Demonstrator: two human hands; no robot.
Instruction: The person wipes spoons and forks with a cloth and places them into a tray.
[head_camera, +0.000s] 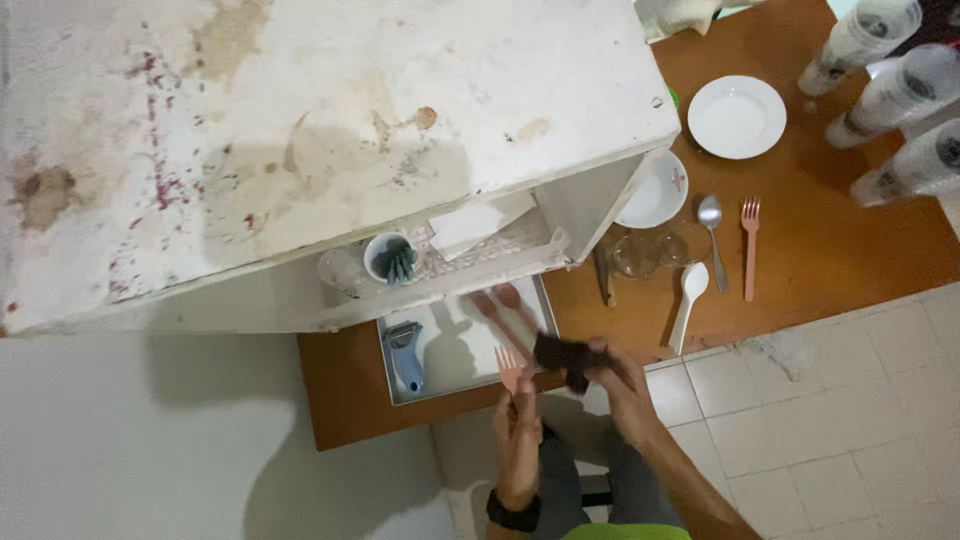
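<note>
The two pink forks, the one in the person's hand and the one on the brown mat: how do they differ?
The held pink fork is gripped by the left hand, tines pointing up-frame over the metal tray; the loose pink fork lies flat on the brown mat, untouched. The held one's handle is hidden by fingers; the loose one shows full length, beside a metal spoon. Both look like the same pink plastic kind.
</note>
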